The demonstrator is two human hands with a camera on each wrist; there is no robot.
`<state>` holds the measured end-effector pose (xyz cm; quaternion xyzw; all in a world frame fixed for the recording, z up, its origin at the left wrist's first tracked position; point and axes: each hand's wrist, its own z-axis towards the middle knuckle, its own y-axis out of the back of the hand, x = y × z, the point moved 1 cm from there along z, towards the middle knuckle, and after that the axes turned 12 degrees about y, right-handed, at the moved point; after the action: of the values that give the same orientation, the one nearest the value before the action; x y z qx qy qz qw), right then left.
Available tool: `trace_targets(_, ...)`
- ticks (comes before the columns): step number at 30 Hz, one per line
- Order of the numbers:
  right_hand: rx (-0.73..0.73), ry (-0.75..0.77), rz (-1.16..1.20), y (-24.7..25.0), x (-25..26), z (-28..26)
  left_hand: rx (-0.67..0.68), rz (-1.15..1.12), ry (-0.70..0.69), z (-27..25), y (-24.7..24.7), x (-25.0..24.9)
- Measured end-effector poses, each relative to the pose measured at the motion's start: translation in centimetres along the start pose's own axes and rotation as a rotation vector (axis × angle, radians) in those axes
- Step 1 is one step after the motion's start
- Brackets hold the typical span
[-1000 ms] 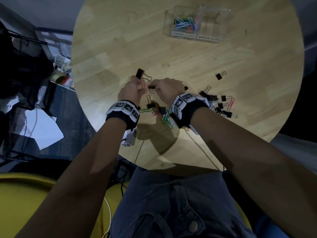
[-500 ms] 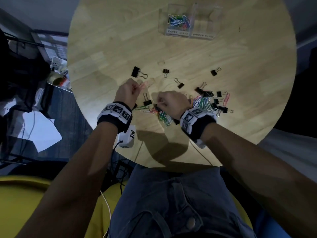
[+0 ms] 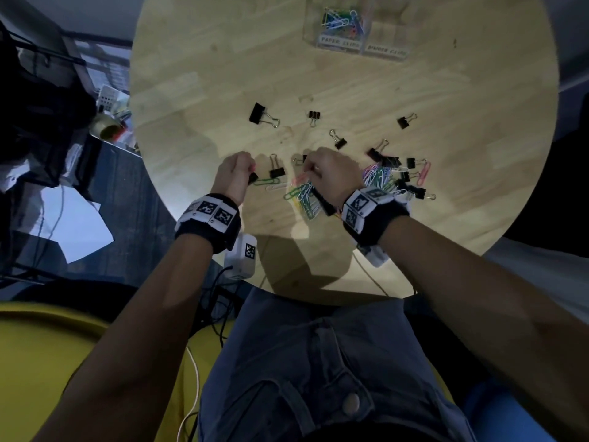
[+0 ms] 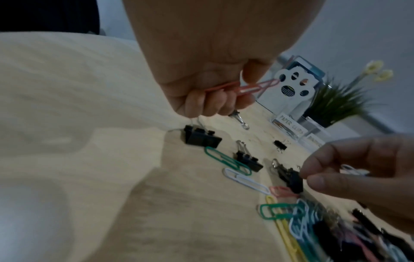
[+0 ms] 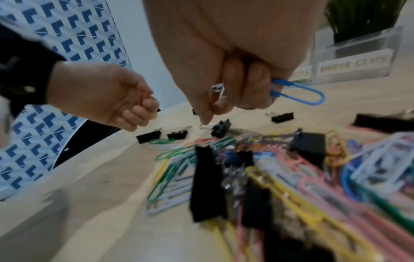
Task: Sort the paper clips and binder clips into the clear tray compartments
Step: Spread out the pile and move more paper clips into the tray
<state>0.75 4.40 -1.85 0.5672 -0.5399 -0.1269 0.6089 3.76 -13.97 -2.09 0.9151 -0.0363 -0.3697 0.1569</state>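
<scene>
My left hand (image 3: 251,170) hovers over the round wooden table (image 3: 197,90), its fingers curled round pink paper clips (image 4: 244,87). My right hand (image 3: 307,169) grips a blue paper clip (image 5: 298,94) in its curled fingers. Its thumb and forefinger tips touch a small black binder clip (image 4: 291,179) lying on the table. The mixed pile of coloured paper clips and black binder clips (image 3: 385,180) lies under and right of my right wrist. The clear tray (image 3: 357,46) stands at the far side. Its left compartment holds several coloured paper clips (image 3: 339,17).
Loose binder clips (image 3: 263,114) are scattered across the middle of the table. A green paper clip (image 4: 226,162) and a white one (image 4: 246,180) lie between my hands. The table's near edge is at my lap. A potted plant (image 4: 336,102) stands behind the tray.
My hands were close together a second ago and have parted. The right hand drew back toward the pile and now reaches to a small binder clip. The left hand keeps its pink clips.
</scene>
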Motion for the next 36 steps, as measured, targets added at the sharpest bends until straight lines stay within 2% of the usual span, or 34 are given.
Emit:
trace_targets(3, 0.048, 0.085, -0.081, -0.9, 1.0, 0.0, -0.007, 0.408, -0.073, -0.5, -0.1, 0.3)
trace_targets(6, 0.139, 0.069, -0.152, -1.4, 0.9, 0.9, -0.036, 0.785, -0.219, -0.5, -0.4, 0.9)
trace_targets(9, 0.18, 0.028, -0.17, -1.5, 0.3, 1.6, -0.108, 0.904, -0.358, -0.1, -0.7, 1.3)
trace_targets(12, 0.209, 0.057, -0.206, -1.2, 0.1, 1.4, -0.125, 0.91, -0.377, -0.1, -1.0, 1.3)
trace_targets(15, 0.107, 0.067, -0.119, 0.0, 0.0, 0.4, -0.083, 0.955, -0.383, 0.0, -1.5, 1.0)
trace_targets(19, -0.141, -0.083, 0.127, 4.2, -1.1, 0.2, -0.012, 1.092, -0.413, 0.0, -3.0, 0.0)
trace_targets(24, -0.226, -0.169, 0.09, 11.1, -4.2, 4.6, 0.136, 1.013, -0.416, -0.7, -4.5, -1.5)
trace_targets(29, -0.313, -0.171, 0.221, 16.4, -6.3, 11.7, 0.293, 0.775, -0.247, -0.9, -4.4, -2.9)
trace_targets(32, -0.333, -0.152, 0.292, 17.2, -6.7, 15.1, 0.304, 0.665, -0.222, -0.6, -4.1, -4.3)
trace_targets(36, -0.234, -0.175, 0.312, 16.6, -6.7, 17.0, 0.26, 0.586, -0.292, 0.7, -3.7, -7.0)
